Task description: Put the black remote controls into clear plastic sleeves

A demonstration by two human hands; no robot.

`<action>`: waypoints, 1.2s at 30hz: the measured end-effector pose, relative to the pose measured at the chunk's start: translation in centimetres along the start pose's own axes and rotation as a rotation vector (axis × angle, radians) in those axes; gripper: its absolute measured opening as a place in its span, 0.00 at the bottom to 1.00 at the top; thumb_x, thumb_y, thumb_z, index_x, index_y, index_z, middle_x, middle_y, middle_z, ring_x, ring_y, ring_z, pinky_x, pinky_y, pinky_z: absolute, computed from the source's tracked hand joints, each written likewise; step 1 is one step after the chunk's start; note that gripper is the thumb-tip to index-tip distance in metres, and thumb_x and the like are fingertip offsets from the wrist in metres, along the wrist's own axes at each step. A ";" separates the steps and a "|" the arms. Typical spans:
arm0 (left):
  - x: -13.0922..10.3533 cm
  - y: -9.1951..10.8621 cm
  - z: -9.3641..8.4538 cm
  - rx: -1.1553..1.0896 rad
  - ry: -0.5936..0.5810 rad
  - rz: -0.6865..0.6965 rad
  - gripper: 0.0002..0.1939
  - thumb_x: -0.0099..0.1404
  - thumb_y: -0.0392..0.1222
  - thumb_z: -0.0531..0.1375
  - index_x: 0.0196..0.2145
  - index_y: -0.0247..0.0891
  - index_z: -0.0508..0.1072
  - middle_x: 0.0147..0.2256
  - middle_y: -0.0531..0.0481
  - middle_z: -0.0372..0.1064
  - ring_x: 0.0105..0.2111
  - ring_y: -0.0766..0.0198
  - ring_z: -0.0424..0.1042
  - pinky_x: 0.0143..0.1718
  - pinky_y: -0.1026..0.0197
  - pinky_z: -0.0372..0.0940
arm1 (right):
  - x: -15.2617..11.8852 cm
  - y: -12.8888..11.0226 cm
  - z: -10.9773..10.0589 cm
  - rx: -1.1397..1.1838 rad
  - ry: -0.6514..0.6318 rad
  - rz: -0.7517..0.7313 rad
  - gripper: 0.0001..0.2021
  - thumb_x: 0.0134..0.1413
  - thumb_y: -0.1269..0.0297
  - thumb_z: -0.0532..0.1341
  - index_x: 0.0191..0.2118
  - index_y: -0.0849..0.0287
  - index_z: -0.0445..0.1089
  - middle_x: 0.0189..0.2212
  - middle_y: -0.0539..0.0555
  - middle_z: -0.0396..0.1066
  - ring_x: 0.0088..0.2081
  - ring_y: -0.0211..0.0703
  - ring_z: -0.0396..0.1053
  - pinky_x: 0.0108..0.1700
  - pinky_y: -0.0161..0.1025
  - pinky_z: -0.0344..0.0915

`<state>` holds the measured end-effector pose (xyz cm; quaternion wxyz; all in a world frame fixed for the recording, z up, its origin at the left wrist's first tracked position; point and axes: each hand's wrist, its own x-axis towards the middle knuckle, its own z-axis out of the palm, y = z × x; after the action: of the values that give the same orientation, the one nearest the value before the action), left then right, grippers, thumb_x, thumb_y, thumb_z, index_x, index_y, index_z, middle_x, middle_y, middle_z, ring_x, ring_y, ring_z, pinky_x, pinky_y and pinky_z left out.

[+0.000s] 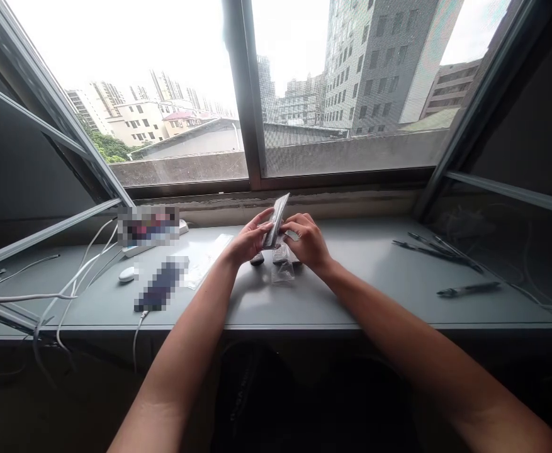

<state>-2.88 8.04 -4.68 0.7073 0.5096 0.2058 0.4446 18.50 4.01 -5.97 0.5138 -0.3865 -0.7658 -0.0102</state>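
Note:
My left hand (250, 239) is closed around a thin, flat, shiny grey packet (277, 217), held tilted on edge above the desk. On the packet's right side, the bent fingers of my right hand (308, 239) pinch near its lower edge; whatever lies between those fingertips is too small to make out. Under the hands, a small clear plastic bag (283, 273) lies on the desk (247, 305). A dark rounded object (257, 259) shows beside it, partly hidden by my left hand.
Left of my arm lie clear plastic wrapping (207, 261), a blurred-out dark device (162, 283) on a white cable (137, 340) and a white mouse-like object (127, 274). A power strip (134, 250) stands behind. Several pens (467, 290) lie right. Metal frames (516, 192) flank the desk.

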 end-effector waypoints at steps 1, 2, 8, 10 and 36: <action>0.1 -0.1 0.0 -0.001 0.026 0.014 0.36 0.67 0.37 0.74 0.69 0.45 0.71 0.55 0.39 0.79 0.44 0.52 0.85 0.42 0.52 0.82 | 0.0 0.1 0.1 0.006 0.026 0.033 0.08 0.67 0.68 0.66 0.46 0.53 0.84 0.45 0.60 0.79 0.50 0.58 0.72 0.54 0.53 0.72; 0.2 -0.1 0.0 -0.003 0.057 0.026 0.37 0.66 0.36 0.74 0.69 0.45 0.70 0.54 0.39 0.80 0.46 0.51 0.84 0.43 0.51 0.82 | 0.1 0.2 0.1 0.019 0.049 0.072 0.09 0.69 0.65 0.65 0.46 0.54 0.84 0.45 0.60 0.80 0.49 0.58 0.73 0.54 0.52 0.72; 0.9 -0.4 -0.4 -0.030 0.214 0.112 0.44 0.63 0.34 0.75 0.73 0.45 0.65 0.54 0.40 0.80 0.52 0.49 0.83 0.49 0.51 0.79 | 0.2 -0.4 0.2 0.205 -0.018 0.334 0.16 0.74 0.56 0.60 0.57 0.58 0.77 0.39 0.56 0.83 0.40 0.50 0.79 0.47 0.45 0.72; 1.2 -0.5 -0.9 -0.003 0.281 0.106 0.48 0.61 0.34 0.76 0.74 0.46 0.63 0.52 0.40 0.81 0.49 0.51 0.83 0.45 0.53 0.79 | 0.2 -0.6 0.2 0.219 -0.037 0.349 0.17 0.73 0.56 0.60 0.58 0.58 0.76 0.38 0.56 0.83 0.39 0.50 0.80 0.46 0.44 0.72; 0.8 -1.2 -1.6 1.478 0.417 0.070 0.19 0.66 0.48 0.68 0.51 0.40 0.87 0.44 0.44 0.83 0.48 0.50 0.81 0.56 0.56 0.70 | 0.1 -0.2 0.4 0.131 -0.032 0.286 0.13 0.71 0.58 0.63 0.54 0.58 0.77 0.35 0.53 0.82 0.36 0.47 0.78 0.43 0.42 0.71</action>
<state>-3.16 9.53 -6.30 0.1151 0.7617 0.5624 0.3005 18.04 4.04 -5.98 0.5220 -0.4574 -0.7100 0.1190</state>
